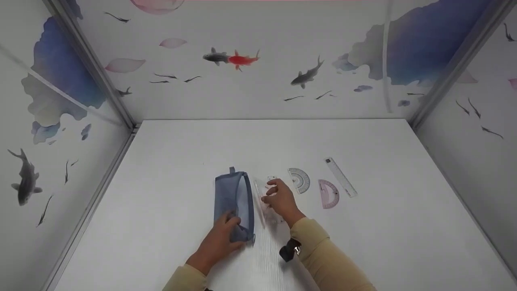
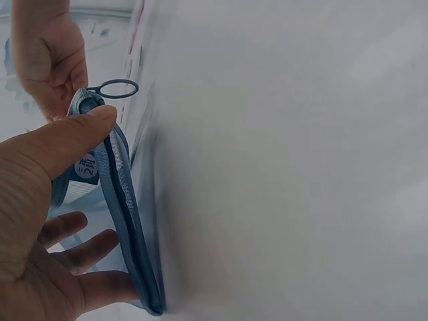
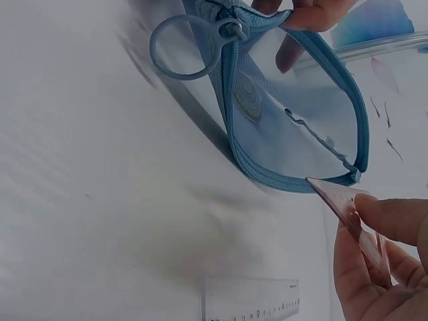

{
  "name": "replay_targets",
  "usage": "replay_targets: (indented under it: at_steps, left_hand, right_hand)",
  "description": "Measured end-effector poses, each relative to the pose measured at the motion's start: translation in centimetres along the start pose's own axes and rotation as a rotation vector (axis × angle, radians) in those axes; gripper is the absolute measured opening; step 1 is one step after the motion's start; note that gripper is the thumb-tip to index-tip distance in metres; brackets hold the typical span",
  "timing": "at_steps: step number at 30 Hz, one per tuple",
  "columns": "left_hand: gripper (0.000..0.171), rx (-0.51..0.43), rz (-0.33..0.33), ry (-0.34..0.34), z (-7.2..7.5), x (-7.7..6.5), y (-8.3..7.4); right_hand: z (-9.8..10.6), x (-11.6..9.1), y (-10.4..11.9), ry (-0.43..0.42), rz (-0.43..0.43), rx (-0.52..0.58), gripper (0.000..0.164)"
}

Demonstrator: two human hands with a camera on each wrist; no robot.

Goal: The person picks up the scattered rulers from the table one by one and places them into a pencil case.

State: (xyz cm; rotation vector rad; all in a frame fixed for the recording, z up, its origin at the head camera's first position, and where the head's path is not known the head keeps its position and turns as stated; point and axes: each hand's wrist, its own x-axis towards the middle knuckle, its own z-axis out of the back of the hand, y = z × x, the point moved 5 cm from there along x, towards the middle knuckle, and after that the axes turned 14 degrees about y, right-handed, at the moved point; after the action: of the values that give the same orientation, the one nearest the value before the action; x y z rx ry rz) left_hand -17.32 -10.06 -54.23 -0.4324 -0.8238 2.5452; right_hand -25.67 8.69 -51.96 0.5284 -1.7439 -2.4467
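My left hand [image 1: 220, 238] grips the near end of a blue mesh pencil case [image 1: 226, 194], thumb over the zipped edge. The case's mouth is spread open toward the right, and a ring-shaped zipper pull [image 3: 184, 47] hangs at the near end. Beside that mouth, my right hand [image 1: 282, 202] pinches a transparent pink set square [image 3: 341, 200] between thumb and fingers. One corner of the set square overlaps the case's rim in the right wrist view. In the head view the right hand partly hides the clear pieces near it.
Right of the hands lie a clear protractor [image 1: 301, 180], a pink protractor [image 1: 331, 195] and a clear ruler [image 1: 341, 177]. They rest on a white table [image 1: 173, 149], with printed panels [image 1: 258, 89] rising at the back and both sides.
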Motion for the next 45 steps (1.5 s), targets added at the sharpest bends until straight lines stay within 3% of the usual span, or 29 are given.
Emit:
replay_targets:
  at_steps: [10, 30, 45]
  left_hand:
    - [0.054, -0.004, -0.008, -0.001, 0.1, 0.1, 0.1]
    - [0.049, -0.029, -0.031, -0.019, 0.2, -0.1, 0.2]
    - [0.051, -0.036, -0.032, -0.010, 0.2, -0.1, 0.3]
  right_hand:
    - [-0.9, 0.6, 0.5, 0.019, 0.030, 0.042, 0.044]
    - [-3.1, 1.1, 1.4, 0.021, 0.011, -0.076, 0.041]
    - [-4.3, 1.5, 1.2, 0.054, -0.024, -0.085, 0.033]
